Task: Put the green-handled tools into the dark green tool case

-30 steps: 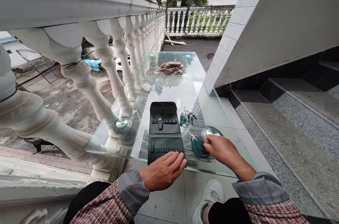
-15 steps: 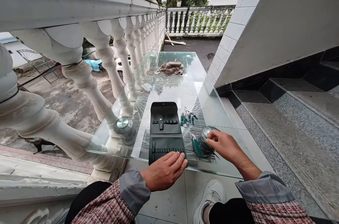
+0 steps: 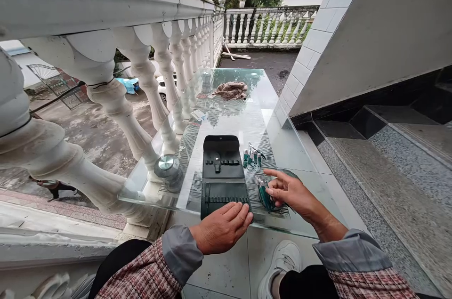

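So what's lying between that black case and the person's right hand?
In the head view, a bunch of slim green-handled tools lies on the glass tabletop between the black case and the right hand.

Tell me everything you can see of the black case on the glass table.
The black case lies opened flat on the glass tabletop. It looks like matte leather or synthetic, in two panels: the far one has a central strap and a row of small loops, the near one another row of loops and a thin tool at left. The left hand rests its fingers on the near edge.
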`<state>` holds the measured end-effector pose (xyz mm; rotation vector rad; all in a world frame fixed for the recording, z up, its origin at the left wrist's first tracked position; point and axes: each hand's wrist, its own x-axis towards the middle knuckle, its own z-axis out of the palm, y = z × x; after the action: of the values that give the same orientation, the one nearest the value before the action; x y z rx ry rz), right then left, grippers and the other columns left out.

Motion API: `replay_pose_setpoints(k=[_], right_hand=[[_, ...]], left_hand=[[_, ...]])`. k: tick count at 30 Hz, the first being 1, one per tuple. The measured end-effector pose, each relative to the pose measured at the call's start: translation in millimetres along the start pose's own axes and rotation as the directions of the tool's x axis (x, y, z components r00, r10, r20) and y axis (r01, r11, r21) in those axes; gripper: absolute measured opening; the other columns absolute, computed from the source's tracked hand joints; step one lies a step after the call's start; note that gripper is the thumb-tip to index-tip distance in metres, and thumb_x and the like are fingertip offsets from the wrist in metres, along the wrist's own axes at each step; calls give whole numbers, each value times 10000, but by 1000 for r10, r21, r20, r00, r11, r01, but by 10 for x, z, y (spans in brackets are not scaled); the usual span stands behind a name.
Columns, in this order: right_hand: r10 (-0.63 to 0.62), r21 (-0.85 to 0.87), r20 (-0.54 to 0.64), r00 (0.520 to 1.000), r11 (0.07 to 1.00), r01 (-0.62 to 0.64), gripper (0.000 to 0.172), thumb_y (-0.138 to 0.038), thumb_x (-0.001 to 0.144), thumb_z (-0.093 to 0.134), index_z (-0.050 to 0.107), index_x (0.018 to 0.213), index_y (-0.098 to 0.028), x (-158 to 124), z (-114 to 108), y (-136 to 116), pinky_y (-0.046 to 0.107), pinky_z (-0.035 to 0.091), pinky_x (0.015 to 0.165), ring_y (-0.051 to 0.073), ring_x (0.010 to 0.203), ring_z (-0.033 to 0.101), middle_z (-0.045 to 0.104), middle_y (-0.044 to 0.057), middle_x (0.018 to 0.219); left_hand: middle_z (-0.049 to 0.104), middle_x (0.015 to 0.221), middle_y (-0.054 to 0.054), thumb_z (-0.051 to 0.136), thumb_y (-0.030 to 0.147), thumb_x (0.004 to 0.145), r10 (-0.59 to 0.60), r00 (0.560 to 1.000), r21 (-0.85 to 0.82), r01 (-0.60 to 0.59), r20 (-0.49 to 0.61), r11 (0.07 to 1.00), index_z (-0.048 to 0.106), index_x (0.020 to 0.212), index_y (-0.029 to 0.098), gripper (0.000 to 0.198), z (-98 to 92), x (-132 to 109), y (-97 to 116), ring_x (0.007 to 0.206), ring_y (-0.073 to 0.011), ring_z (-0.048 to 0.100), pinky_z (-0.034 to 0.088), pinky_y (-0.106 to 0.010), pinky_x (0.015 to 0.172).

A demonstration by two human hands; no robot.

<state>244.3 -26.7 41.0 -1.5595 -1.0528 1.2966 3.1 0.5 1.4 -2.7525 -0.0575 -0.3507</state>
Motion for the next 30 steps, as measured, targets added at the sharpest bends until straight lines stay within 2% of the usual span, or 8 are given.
replay_pose_setpoints(k=[3,9,16,22,26,30], right_hand=[[-15,29,44,999,999,13,717,-352,627,686,401,1260,-171,-9,-3,19,240,449,484,93,575,488,479,-53,688],[-27,59,62,998,998,24,564,-361,663,670,454,1153,-184,-3,8,46,226,457,489,94,580,532,491,-51,686],[-64,6,-66,996,998,64,469,-384,621,641,477,1014,-188,112,208,47,244,468,476,102,513,539,514,-62,616],[-162,-129,-159,974,981,142,352,-325,679,556,491,1007,-212,211,433,59,256,491,492,129,539,575,524,-61,605],[-182,-175,-185,966,973,150,302,-269,699,531,502,995,-212,259,510,23,255,504,505,129,539,582,537,-59,602],[-145,-206,-162,976,972,111,288,-215,696,533,511,983,-202,302,549,-12,246,501,491,126,524,581,547,-59,597]], left_hand=[[497,1293,-165,343,172,926,1,1000,2,-1,1,1000,436,1293,24,407,-5,-3,0,1174,-268,483,384,-386,1012],[493,1298,-165,335,180,928,13,1000,2,-13,2,1000,432,1297,31,409,3,-8,4,1177,-267,479,380,-395,1014],[518,1270,-151,342,183,937,36,999,-10,-36,-14,999,457,1278,44,386,-11,6,-2,1149,-255,499,385,-388,1008],[517,1270,-156,358,204,943,31,999,-7,-31,-11,999,446,1293,47,393,-2,-3,6,1144,-258,501,392,-396,1000],[514,1265,-169,372,190,934,37,999,-17,-37,-16,999,458,1277,41,384,8,-2,4,1137,-259,505,392,-401,996],[521,1253,-171,373,187,934,39,999,-24,-40,-31,999,465,1268,39,377,12,-2,3,1128,-258,510,394,-400,989]])
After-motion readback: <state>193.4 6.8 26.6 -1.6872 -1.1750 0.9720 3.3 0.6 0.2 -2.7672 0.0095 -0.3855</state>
